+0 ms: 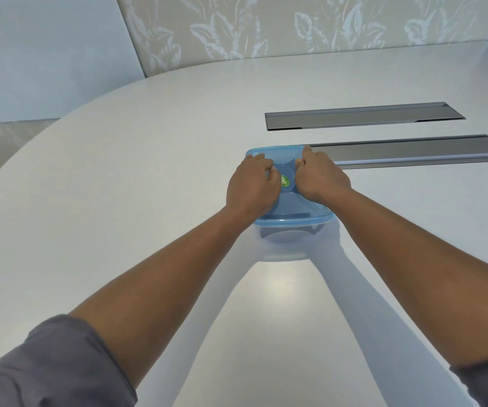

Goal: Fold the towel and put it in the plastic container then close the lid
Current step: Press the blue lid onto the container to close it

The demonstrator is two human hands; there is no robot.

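Observation:
A clear plastic container [283, 243] stands on the white table, covered by a translucent blue lid [292, 211] with a small green sticker [284, 181] near its middle. My left hand [250, 188] lies palm down on the lid's left half, fingers curled toward the far edge. On the right half rests my right hand [319, 177], also palm down, fingertips at the far rim. Both hands press flat on the lid without gripping it. The towel cannot be made out through the lid and the container wall.
Two long grey metal cable hatches [363, 116] [413, 151] are set into the white table [119, 186] behind and to the right of the container. The table's curved edge runs along the left. A patterned wall stands behind.

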